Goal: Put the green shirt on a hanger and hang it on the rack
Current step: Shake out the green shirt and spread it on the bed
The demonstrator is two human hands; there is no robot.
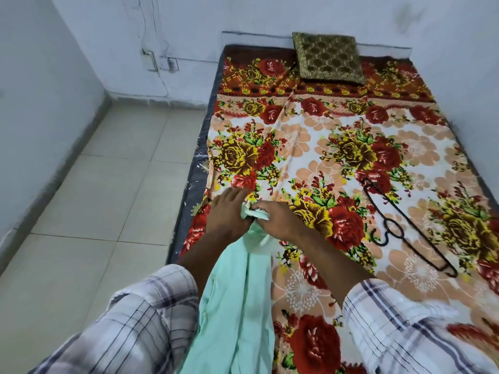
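The light green shirt [237,300] hangs bunched between my forearms, running from the lower middle of the view up to my hands at the bed's left side. My right hand [278,220] grips the shirt's top end, fingers curled round a wad of fabric. My left hand [228,211] lies beside it with straight fingers on the sheet and its palm against the cloth. A dark metal hanger [399,228] lies flat on the floral bedsheet [318,147], to the right of my hands and apart from them. No rack is in view.
The bed fills the right half, pushed into a corner of white walls. A gold-patterned cushion [328,58] leans at its head. Pale tiled floor [108,201] runs along the bed's left side. Wall sockets [159,62] sit low on the far wall.
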